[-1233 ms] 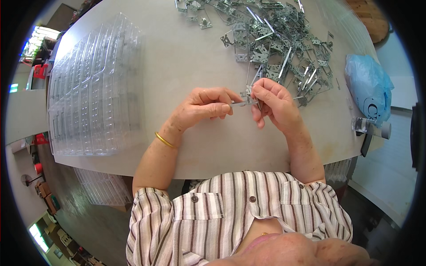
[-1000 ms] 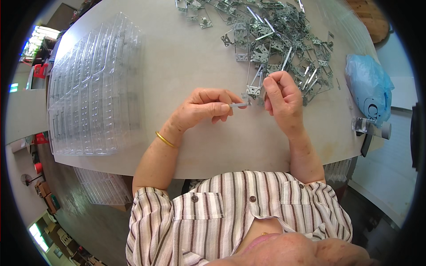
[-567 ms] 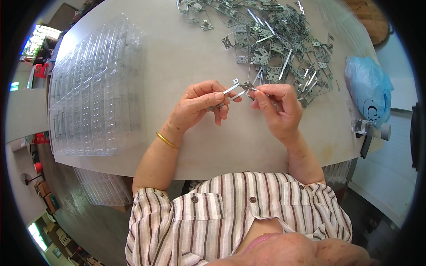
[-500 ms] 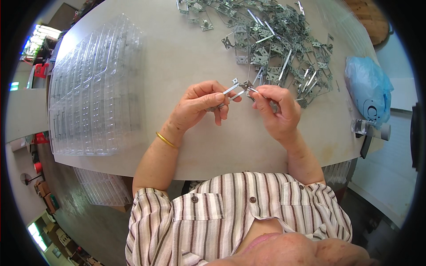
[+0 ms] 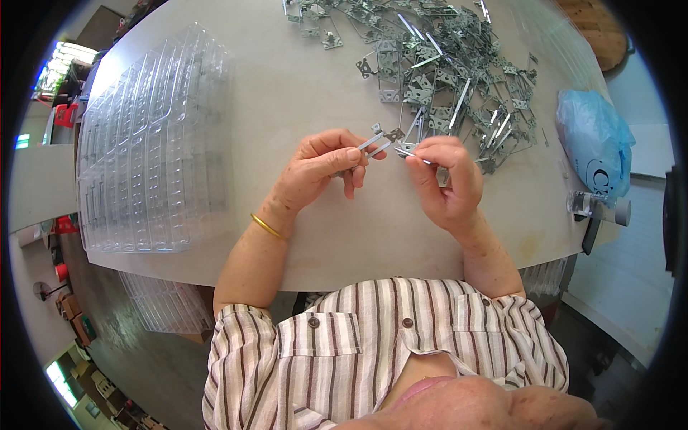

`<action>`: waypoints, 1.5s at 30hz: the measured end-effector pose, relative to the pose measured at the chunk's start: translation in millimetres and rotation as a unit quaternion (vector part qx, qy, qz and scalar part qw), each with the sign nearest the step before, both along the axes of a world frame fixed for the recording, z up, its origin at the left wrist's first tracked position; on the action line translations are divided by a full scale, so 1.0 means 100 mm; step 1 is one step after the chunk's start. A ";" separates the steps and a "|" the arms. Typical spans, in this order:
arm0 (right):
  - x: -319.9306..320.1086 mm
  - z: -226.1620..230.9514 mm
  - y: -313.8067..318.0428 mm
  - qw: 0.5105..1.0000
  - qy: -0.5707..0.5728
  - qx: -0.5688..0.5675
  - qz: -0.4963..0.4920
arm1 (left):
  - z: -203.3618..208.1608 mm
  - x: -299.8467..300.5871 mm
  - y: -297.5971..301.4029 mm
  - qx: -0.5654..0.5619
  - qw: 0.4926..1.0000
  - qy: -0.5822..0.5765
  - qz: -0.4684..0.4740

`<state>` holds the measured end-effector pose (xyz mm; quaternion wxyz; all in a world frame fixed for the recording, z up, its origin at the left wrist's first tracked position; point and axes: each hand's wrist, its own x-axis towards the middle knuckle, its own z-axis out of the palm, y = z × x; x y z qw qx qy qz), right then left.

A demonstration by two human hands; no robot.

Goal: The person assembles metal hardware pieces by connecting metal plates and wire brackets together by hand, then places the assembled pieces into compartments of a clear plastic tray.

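Observation:
My left hand [image 5: 319,161] is closed on metal brackets [image 5: 375,143], thin silvery strips with small flat plates at their ends. They stick out past the thumb toward the right. My right hand [image 5: 450,175] pinches another slim metal bracket [image 5: 413,153] between thumb and fingertips, a small gap away from those in the left. Both hands are above the table, just in front of a large tangled heap of similar metal brackets [image 5: 430,79]. How many pieces the left hand holds is hidden by its fingers.
Stacked clear plastic trays [image 5: 154,150] stand on the left of the pale table [image 5: 322,251]. To the right lie a blue plastic bag [image 5: 593,143] and a clear bottle with a grey cap [image 5: 600,208]. More clear trays [image 5: 161,301] sit below the table's left edge.
My right hand has drawn its bracket away from the pieces in my left hand and tilted it slightly. The left hand has barely shifted.

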<state>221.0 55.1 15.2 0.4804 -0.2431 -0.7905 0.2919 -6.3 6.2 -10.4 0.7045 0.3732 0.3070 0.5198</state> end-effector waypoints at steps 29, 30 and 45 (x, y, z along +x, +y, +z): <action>-0.01 -0.01 0.06 0.805 0.169 -0.562 0.084 | 0.02 0.06 -0.05 0.041 0.999 -0.032 -0.011; -0.02 -0.01 0.05 0.801 0.164 -0.569 0.087 | 0.01 0.04 -0.06 0.036 0.999 -0.038 -0.009; -0.01 0.02 -0.01 0.823 0.041 -0.547 0.145 | -0.01 0.07 0.02 0.096 0.994 -0.038 0.041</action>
